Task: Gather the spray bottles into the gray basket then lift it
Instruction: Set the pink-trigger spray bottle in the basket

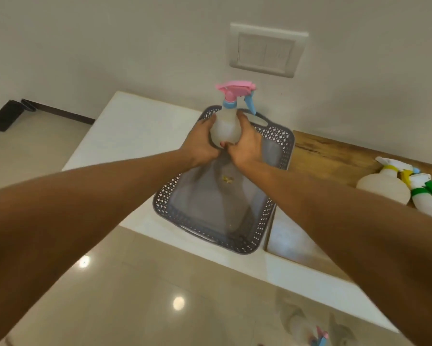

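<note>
A clear spray bottle with a pink and blue trigger head point(225, 126) stands upright over the far end of the gray basket point(171, 188). My left hand point(202, 143) and my right hand point(245, 146) both wrap around its body. The basket is a perforated rectangular tray lying on the white counter point(135, 136), and its floor is bare apart from a small yellowish speck. Two other clear spray bottles lie at the right: one with a yellow and white head point(384, 186) and one with a green and white head point(427, 198).
A wooden countertop point(334, 156) adjoins the white counter on the right and carries the two lying bottles. A wall switch plate point(267, 49) is mounted behind the basket. Glossy floor tiles point(160, 295) lie below the counter's front edge.
</note>
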